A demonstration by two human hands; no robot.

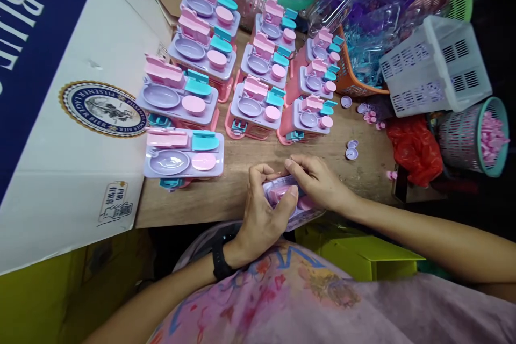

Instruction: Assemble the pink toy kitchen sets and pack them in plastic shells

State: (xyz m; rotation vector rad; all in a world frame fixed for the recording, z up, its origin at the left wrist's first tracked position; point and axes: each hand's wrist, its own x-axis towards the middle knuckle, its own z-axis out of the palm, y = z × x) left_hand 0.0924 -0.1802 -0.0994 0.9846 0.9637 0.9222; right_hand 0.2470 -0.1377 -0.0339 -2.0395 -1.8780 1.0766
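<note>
Near the table's front edge, a lilac plastic toy sink unit (298, 219) with pink parts on it is held between both hands. My left hand (264, 215) is closed around its left side, with the thumb lying over the pink part. My right hand (322, 180) grips the far right side with bent fingers. The palms and fingers hide much of the piece. A similar toy sink unit (173, 162), lilac with an oval basin, a turquoise flap and a pink disc, stands left of my left hand.
Several like units (250, 107) stand in rows behind my hands. Small lilac cups (352, 153) lie to the right. A white carton (80, 156) borders the left side. Baskets (459, 134), a red plastic bag (415, 150) and a white crate (435, 72) crowd the right.
</note>
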